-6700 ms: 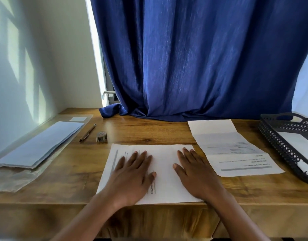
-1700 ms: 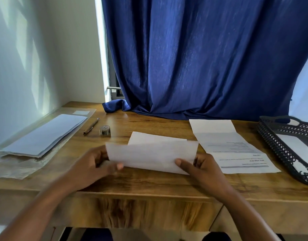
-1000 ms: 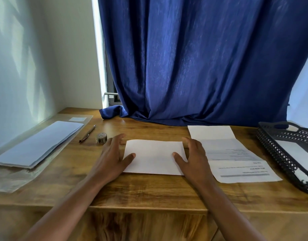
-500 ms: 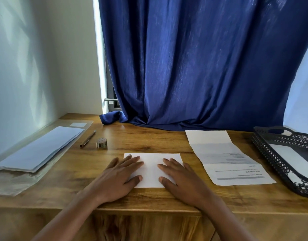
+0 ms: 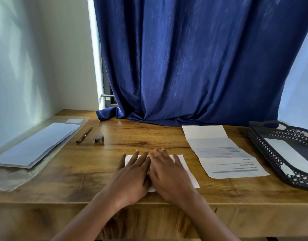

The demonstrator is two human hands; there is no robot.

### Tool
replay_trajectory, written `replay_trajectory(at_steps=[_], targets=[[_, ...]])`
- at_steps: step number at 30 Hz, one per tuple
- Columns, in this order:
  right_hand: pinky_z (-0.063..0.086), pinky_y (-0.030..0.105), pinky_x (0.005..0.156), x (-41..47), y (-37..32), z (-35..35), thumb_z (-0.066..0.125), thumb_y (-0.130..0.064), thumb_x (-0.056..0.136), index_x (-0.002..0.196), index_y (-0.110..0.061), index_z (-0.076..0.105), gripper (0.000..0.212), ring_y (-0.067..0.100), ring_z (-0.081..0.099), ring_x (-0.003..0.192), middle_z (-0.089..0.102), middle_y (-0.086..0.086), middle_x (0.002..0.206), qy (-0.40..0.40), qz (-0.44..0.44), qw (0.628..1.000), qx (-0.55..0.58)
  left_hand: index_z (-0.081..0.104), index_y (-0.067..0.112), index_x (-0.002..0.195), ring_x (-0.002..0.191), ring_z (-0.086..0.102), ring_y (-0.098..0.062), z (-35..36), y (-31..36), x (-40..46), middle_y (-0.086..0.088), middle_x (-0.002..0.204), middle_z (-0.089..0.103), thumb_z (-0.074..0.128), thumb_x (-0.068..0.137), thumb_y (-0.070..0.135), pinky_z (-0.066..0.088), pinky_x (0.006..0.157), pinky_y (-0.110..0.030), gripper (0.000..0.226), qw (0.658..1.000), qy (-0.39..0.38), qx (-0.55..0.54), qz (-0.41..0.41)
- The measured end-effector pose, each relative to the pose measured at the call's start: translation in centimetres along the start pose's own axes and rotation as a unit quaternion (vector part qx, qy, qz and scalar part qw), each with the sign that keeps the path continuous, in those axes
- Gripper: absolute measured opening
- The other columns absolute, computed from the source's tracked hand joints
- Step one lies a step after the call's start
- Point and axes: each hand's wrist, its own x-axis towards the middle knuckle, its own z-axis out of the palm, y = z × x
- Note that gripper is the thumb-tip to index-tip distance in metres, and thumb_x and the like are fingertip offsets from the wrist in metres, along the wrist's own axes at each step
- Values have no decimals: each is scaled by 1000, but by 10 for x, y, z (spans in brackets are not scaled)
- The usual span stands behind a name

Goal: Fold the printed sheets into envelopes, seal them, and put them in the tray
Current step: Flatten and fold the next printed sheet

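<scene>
Hands drawn together, left hand (image 5: 132, 178), right hand (image 5: 169, 176) flat, hiding folded sheet (image 5: 185, 164)

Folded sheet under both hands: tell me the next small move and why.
Probably slide both hands apart along the folded sheet to sharpen the crease. The left hand and right hand lie flat, side by side at its middle, so its outer ends are unpressed. The envelopes lie untouched at the left.

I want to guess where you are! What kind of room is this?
Probably a home desk by a window: a wooden desk, a blue curtain, and a pen beside printed sheets.
</scene>
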Motion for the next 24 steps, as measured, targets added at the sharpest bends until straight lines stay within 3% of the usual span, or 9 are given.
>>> replay_trajectory(at_steps=[4,8,17,21,24], targets=[[-1,40,124,1,0,23,11,-53,105,163,-29,10,62,11,2,157,13,-6,171,-50,19,997,47,-15,36,161,154,-23,-11,15,-6,-1,10,171,-15,15,106,53,-10,128,-45,64,999,-43,10,-11],[-4,38,124,-2,16,22,-5,-75,91,163,-31,7,86,9,-3,157,5,-9,171,-74,24,996,39,-11,33,162,153,-23,-8,17,-8,-1,11,170,-17,6,106,57,-10,128,-42,63,999,-43,19,-18],[-2,34,123,-17,60,9,12,-66,102,163,-29,0,72,10,-6,157,-4,-10,171,-68,95,993,-13,-17,24,161,153,-25,-11,6,-17,-16,5,168,-24,-1,99,68,-15,126,-41,78,995,-50,30,-81],[-3,27,119,-32,56,-4,12,-76,97,161,-39,4,75,-5,-12,146,-9,-27,164,1,46,998,32,-17,31,162,151,-30,-3,0,-17,-28,15,166,-27,-5,91,84,-16,126,-38,89,1000,15,-11,-8],[2,27,124,-52,55,-12,5,-92,84,159,-46,11,88,-10,-6,145,2,-32,163,-54,9,997,47,5,41,164,149,-22,10,-2,-18,-44,27,168,-12,9,88,92,-5,125,-27,91,998,12,-25,62]])
